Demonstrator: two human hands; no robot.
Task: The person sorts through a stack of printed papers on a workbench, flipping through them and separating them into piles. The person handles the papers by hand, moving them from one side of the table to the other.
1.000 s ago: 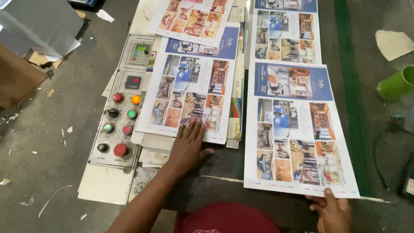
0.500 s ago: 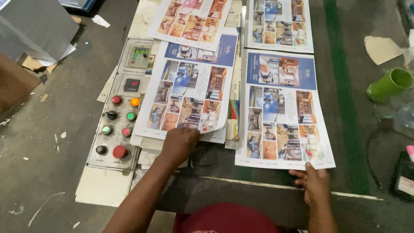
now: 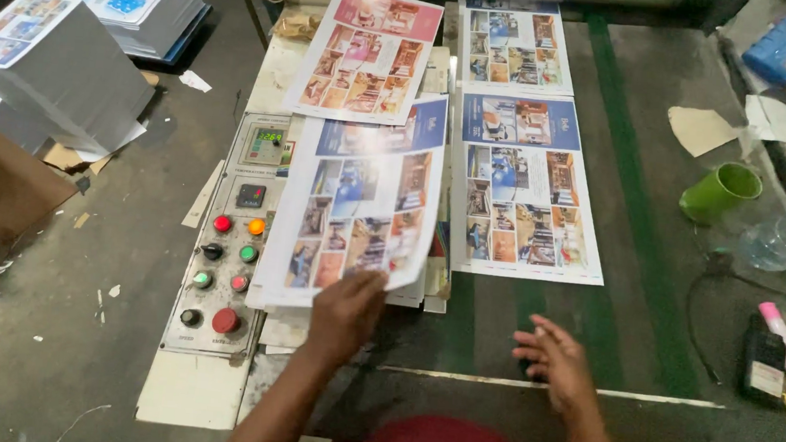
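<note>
The dark work table with green lengthwise stripes (image 3: 654, 272) carries two glossy printed sheets already laid flat in a line: the near one, a white-bordered sheet with a blue header band and rows of small interior photographs (image 3: 524, 190), and a matching sheet beyond it (image 3: 513, 44). Judge these two as placed. A pink-headed sheet (image 3: 367, 50) lies to the left of them, above the grey control panel with round coloured push-buttons (image 3: 229, 230).

Your left hand (image 3: 345, 314) pinches the near edge of the next glossy printed sheet (image 3: 361, 209), thumb under, fingers on top. This sheet is lifted off the paper pile beside the panel and is not yet on the table. Its long axis runs away from you, blue header at the far end, tilted slightly right.

Your right hand (image 3: 553, 360) hovers just above the table, fingers spread, holding nothing.
</note>
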